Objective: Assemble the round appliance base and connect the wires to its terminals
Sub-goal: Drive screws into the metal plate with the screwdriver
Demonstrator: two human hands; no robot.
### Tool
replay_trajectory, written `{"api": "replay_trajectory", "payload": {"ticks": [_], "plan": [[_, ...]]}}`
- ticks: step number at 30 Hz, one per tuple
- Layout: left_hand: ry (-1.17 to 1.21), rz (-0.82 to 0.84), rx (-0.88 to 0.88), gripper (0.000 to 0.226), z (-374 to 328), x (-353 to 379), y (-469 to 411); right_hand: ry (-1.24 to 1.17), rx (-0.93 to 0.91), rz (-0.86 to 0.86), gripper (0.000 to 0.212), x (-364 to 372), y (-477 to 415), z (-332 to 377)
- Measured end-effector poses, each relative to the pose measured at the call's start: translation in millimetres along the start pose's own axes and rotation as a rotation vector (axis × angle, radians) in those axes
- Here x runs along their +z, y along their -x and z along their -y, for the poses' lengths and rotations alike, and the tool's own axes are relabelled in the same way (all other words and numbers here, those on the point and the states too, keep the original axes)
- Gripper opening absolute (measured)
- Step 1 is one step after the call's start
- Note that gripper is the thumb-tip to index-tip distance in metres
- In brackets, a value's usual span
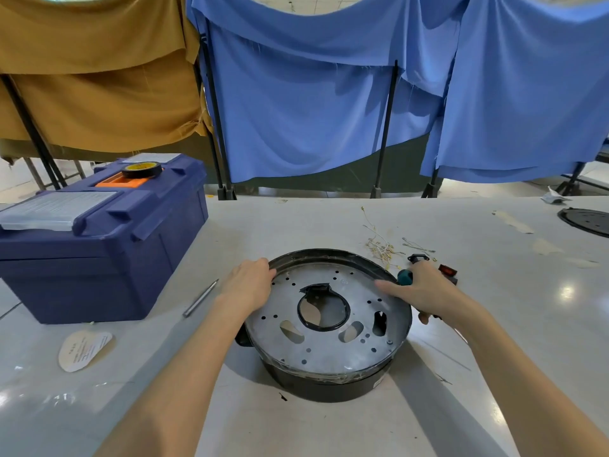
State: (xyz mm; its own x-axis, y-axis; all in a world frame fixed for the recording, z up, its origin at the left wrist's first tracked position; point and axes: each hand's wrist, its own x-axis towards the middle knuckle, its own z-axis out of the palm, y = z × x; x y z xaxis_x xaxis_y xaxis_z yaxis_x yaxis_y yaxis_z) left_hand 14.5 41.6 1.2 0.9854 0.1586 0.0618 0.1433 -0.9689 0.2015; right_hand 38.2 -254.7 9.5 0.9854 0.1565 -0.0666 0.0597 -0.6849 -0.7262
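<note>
I see the round black appliance base at lower centre of the frame on the pale grey surface, with its perforated grey metal plate facing up and a black rubber ring at the plate's centre. Left hand: grip curled over the base's upper-left rim. Right hand: grip closed round a teal-handled tool, forefinger stretched onto the right rim. A bundle of thin yellowish wires lies loose just above-right of the base, apart from it. A small red rocker switch sits beside the right hand. A dark blue plastic toolbox is at left, and a thin metal rod lies between it and the base.
</note>
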Motion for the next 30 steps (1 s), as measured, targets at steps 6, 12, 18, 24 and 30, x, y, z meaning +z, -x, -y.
{"api": "replay_trajectory", "payload": {"ticks": [6, 12, 18, 24, 30], "plan": [[0.139, 0.016, -0.05, 0.042, 1, -11, 2, -0.182, 0.046, -0.119, 0.044, -35, -3, -11], [-0.114, -0.266, -0.007, 0.042, -15, -17, 12, 0.014, 0.149, -0.238, 0.009, -45, -9, -42], [0.113, -0.192, 0.254, 0.017, -37, -4, 21, 0.326, 0.272, -0.223, 0.035, -32, -12, -55], [0.236, -0.045, 0.225, 0.014, -35, -2, 19, 0.421, 0.257, -0.222, 0.04, -25, -18, -58], [0.265, -0.023, 0.217, 0.014, -35, -2, 19, 0.425, 0.248, -0.166, 0.037, -28, -20, -57]]}}
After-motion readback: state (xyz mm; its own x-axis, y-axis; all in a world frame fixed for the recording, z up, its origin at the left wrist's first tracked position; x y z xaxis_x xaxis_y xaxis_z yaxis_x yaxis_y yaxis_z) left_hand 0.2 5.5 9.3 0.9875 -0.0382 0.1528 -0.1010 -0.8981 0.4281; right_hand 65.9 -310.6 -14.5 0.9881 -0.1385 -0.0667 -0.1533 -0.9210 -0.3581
